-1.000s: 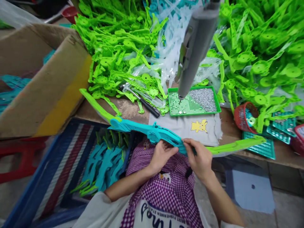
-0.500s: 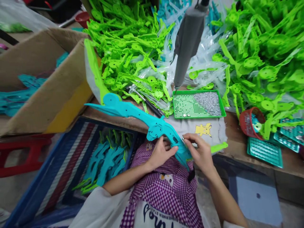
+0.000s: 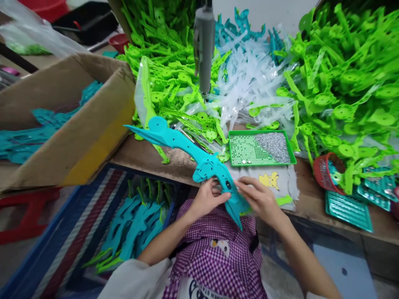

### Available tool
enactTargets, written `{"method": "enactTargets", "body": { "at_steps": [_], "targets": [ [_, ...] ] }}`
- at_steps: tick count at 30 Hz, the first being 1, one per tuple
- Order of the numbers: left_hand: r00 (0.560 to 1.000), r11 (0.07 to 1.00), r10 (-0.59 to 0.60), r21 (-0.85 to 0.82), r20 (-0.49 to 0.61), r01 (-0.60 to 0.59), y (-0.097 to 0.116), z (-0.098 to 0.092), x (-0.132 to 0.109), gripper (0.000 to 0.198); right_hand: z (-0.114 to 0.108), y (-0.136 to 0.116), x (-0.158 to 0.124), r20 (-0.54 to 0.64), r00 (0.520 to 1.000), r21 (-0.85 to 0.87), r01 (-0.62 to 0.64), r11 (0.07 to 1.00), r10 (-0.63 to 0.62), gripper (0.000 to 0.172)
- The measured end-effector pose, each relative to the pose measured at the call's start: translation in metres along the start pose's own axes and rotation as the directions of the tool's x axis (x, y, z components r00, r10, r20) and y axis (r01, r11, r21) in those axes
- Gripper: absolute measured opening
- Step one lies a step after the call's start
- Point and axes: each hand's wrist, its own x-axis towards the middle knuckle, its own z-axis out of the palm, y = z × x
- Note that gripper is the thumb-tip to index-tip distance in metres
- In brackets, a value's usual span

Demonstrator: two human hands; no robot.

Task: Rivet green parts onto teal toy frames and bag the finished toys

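I hold a long teal plastic toy piece (image 3: pixel 187 151) with green blades at its ends, tilted from upper left to lower right over my lap. My left hand (image 3: pixel 207 199) grips its middle from below, fingers closed round it. My right hand (image 3: pixel 258 199) is closed on its lower end, fingers pinched along the teal edge. One green blade (image 3: pixel 146 95) sticks up at the left in a clear sleeve. Just beyond my hands lies a grey cloth (image 3: pixel 280 182) with a yellow figure, and behind it a green tray (image 3: pixel 237 137) of small silver screws.
A grey powered screwdriver (image 3: pixel 204 45) hangs above the bench. Heaps of green plastic parts (image 3: pixel 343 74) cover the back. A cardboard box (image 3: pixel 77 124) with teal parts stands at left, a blue crate (image 3: pixel 62 232) of teal pieces below. A red basket (image 3: pixel 326 168) sits right.
The teal piece has swung from lying level to a steep tilt, its left end raised and right end lowered. Both hands stayed on it. The view has tilted upward.
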Motion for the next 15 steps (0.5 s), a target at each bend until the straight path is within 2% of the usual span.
{"method": "enactTargets", "body": {
  "at_steps": [1, 3, 4, 6, 8, 10, 13, 15],
  "targets": [
    [1.000, 1.000, 0.000, 0.014, -0.010, 0.000, 0.001, -0.002, 0.000, 0.052, -0.005, 0.007, 0.002, -0.123, 0.988, 0.011, -0.093, 0.996, 0.094, 0.027],
    [1.000, 0.999, 0.001, 0.035, -0.028, 0.000, 0.003, -0.006, 0.002, 0.051, -0.013, 0.029, 0.009, -0.303, 0.911, -0.017, -0.298, 0.954, 0.279, 0.019],
    [1.000, 0.999, 0.003, 0.036, -0.031, -0.002, 0.002, -0.007, 0.004, 0.052, -0.015, 0.042, 0.015, -0.287, 0.896, -0.055, -0.367, 0.928, 0.338, 0.016],
    [1.000, 1.000, 0.004, 0.026, -0.029, -0.003, 0.000, -0.009, 0.008, 0.052, -0.016, 0.068, 0.026, -0.119, 0.894, -0.200, -0.447, 0.872, 0.431, 0.019],
    [1.000, 1.000, -0.007, 0.022, -0.021, 0.007, -0.004, -0.011, 0.011, 0.053, -0.014, 0.084, 0.039, 0.033, 0.858, -0.306, -0.480, 0.822, 0.513, 0.021],
    [0.999, 1.000, -0.023, 0.015, -0.022, 0.023, -0.007, -0.011, 0.014, 0.055, -0.010, 0.090, 0.052, 0.163, 0.792, -0.404, -0.490, 0.772, 0.588, 0.024],
    [0.998, 0.998, -0.054, -0.034, -0.035, 0.053, -0.008, -0.010, 0.018, 0.059, -0.005, 0.090, 0.072, 0.336, 0.659, -0.547, -0.446, 0.709, 0.673, 0.028],
    [0.997, 0.996, -0.070, -0.066, -0.035, 0.067, -0.008, -0.009, 0.020, 0.060, -0.004, 0.090, 0.084, 0.410, 0.608, -0.581, -0.401, 0.708, 0.680, 0.026]
  ]
}}
